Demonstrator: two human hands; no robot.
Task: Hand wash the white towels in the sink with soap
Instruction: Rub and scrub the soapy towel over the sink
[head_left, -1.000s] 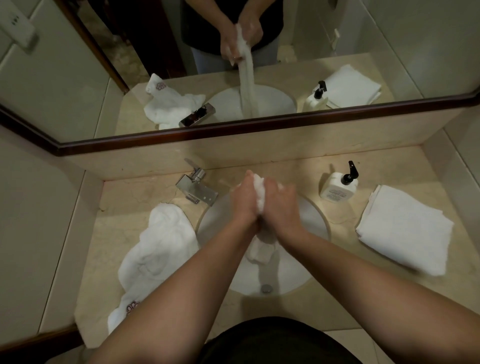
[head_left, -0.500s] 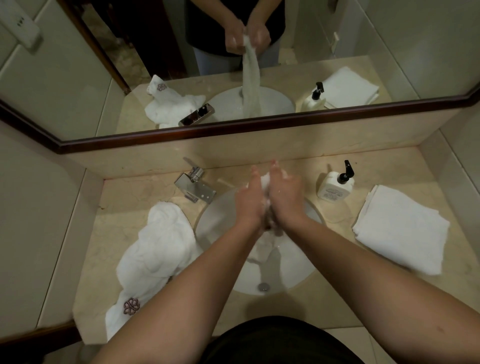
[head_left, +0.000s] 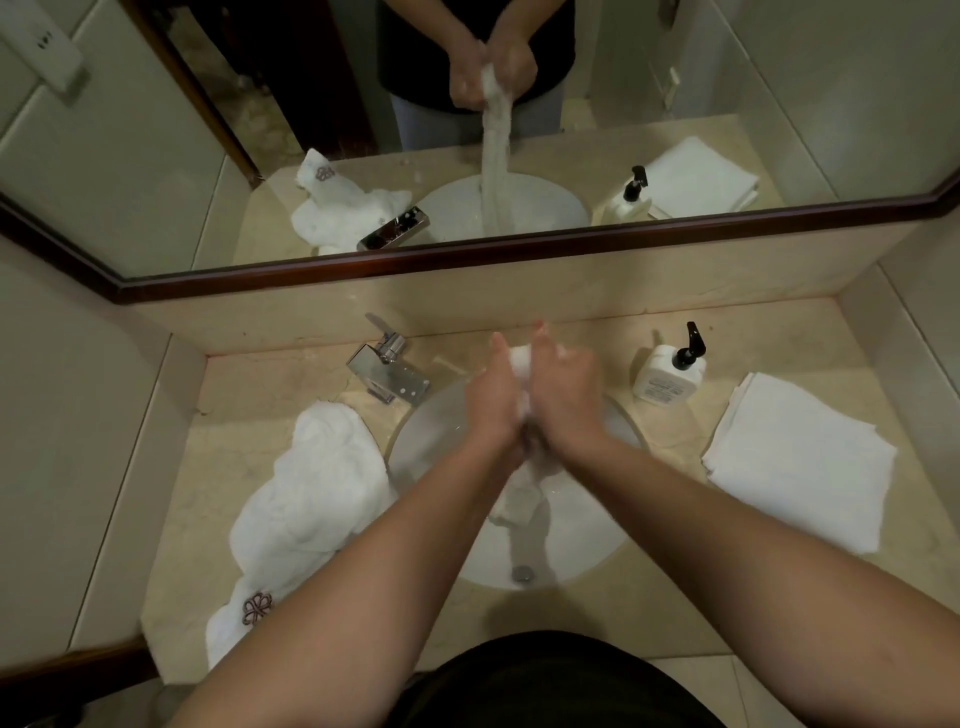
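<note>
A wet white towel (head_left: 519, 501) hangs twisted over the round white sink (head_left: 431, 431). My left hand (head_left: 491, 402) and my right hand (head_left: 566, 397) press it between their palms, fingers pointing away from me, with a bit of towel showing above them. The towel's lower end dangles above the drain (head_left: 522, 573). A white soap bottle (head_left: 666, 375) with a black pump stands right of the sink. A crumpled white towel (head_left: 306, 499) with an embroidered flower lies on the counter to the left. A folded white towel (head_left: 800, 462) lies to the right.
A chrome faucet (head_left: 388, 371) sits at the sink's back left. The beige stone counter (head_left: 597, 613) is bounded by tiled walls on both sides and a mirror (head_left: 156, 156) behind, which reflects the hands and hanging towel.
My hands kept rubbing the towel between them; the right hand slid forward past the left, and less towel sticks out above the hands than one second ago.
</note>
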